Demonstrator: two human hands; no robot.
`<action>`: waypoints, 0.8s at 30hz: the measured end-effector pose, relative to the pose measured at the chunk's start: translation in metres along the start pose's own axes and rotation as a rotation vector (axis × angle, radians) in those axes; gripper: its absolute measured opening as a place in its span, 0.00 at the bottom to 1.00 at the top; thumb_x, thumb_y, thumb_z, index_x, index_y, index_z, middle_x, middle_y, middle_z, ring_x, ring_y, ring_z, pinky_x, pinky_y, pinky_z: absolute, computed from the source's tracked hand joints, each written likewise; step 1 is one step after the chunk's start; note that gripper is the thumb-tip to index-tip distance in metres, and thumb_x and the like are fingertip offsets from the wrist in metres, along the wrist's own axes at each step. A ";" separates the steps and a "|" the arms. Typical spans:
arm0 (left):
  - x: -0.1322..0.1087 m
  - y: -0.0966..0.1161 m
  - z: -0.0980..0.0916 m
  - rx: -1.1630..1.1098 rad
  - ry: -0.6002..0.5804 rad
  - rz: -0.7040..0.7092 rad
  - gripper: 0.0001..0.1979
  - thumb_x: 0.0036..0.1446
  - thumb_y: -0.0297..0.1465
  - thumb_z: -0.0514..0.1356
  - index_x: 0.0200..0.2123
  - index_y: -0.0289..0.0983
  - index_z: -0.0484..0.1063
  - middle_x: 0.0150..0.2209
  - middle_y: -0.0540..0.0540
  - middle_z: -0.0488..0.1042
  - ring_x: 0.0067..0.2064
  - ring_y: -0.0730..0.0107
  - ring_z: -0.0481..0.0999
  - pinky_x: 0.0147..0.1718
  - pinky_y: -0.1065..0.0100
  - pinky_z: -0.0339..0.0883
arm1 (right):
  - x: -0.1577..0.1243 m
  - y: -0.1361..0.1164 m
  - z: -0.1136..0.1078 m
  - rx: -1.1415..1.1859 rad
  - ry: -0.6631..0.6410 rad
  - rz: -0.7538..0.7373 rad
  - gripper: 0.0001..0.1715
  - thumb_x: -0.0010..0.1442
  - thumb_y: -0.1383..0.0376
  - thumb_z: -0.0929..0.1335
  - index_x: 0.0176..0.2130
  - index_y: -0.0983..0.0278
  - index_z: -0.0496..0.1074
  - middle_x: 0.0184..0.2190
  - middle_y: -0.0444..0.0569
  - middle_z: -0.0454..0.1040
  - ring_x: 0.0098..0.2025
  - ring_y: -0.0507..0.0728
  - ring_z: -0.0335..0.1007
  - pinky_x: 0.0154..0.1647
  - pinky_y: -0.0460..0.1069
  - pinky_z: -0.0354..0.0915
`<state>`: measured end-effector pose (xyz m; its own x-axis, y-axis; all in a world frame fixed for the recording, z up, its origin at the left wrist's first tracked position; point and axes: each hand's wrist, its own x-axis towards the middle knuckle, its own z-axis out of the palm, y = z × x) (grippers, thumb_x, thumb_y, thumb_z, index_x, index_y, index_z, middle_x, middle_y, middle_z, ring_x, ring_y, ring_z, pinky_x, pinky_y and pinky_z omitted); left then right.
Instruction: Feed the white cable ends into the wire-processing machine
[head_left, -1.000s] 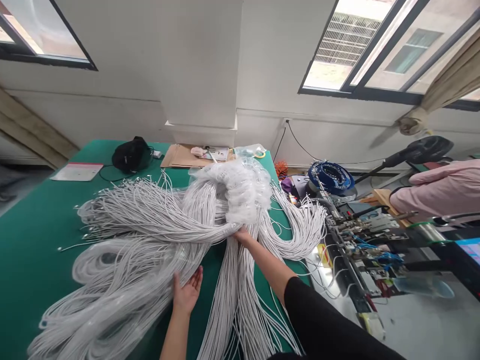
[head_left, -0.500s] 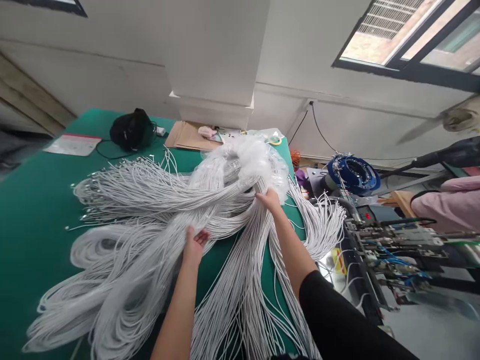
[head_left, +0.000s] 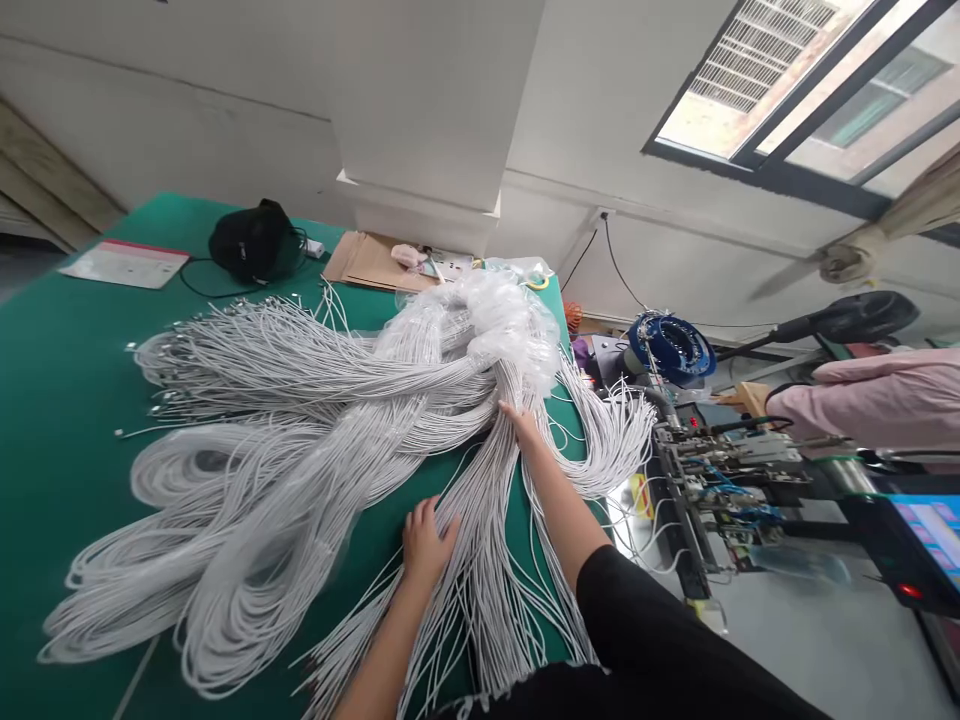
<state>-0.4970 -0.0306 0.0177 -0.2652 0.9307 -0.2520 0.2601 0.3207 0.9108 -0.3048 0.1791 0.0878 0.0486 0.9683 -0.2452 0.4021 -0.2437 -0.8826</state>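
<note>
Long bundles of thin white cables point(head_left: 487, 520) lie across the green table, fanning out toward me. My right hand point(head_left: 520, 422) is closed around the upper part of this near bundle, just below the clear plastic wrap point(head_left: 506, 320). Lower down, my left hand point(head_left: 427, 540) lies at the bundle's left edge, thumb and fingers apart, touching loose strands. To the left, more cables with small metal ends point(head_left: 247, 360) stretch out sideways. Coiled cable loops in clear plastic point(head_left: 255, 580) rest in front of them.
On the green table point(head_left: 45, 400) are a black cap point(head_left: 251, 243), a plastic sleeve with a red edge point(head_left: 127, 265) and cardboard point(head_left: 364, 258). At right stand a machine point(head_left: 720, 480), a blue round feeder point(head_left: 671, 348) and a person in a pink sleeve point(head_left: 870, 405).
My left hand has moved down and right, from the wrapped cables to the near bundle's left edge. Strands there have spread left. My right hand stays on the bundle; the view has shifted right.
</note>
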 end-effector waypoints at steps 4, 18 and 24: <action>-0.051 -0.025 0.012 0.286 0.083 0.035 0.30 0.48 0.48 0.64 0.51 0.40 0.68 0.55 0.32 0.65 0.58 0.38 0.60 0.52 0.50 0.59 | -0.004 0.004 0.005 0.085 0.001 0.052 0.30 0.52 0.55 0.70 0.51 0.67 0.69 0.48 0.57 0.76 0.48 0.64 0.74 0.48 0.55 0.69; -0.112 -0.113 0.027 0.946 -0.169 0.029 0.21 0.56 0.33 0.52 0.52 0.42 0.71 0.51 0.38 0.72 0.52 0.51 0.72 0.49 0.59 0.69 | 0.037 -0.029 0.018 0.076 0.234 0.129 0.24 0.50 0.61 0.72 0.45 0.71 0.71 0.45 0.58 0.75 0.48 0.63 0.70 0.51 0.57 0.64; -0.125 -0.113 0.014 0.943 -0.297 0.037 0.23 0.55 0.32 0.52 0.54 0.41 0.69 0.54 0.36 0.70 0.56 0.51 0.70 0.53 0.61 0.68 | 0.027 -0.025 0.015 0.139 0.146 0.111 0.28 0.55 0.55 0.69 0.50 0.70 0.69 0.47 0.58 0.74 0.48 0.62 0.71 0.49 0.53 0.66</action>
<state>-0.4807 -0.1805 -0.0586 -0.0318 0.9081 -0.4175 0.9309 0.1790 0.3185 -0.3275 0.2102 0.0977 0.2212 0.9304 -0.2923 0.2579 -0.3448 -0.9026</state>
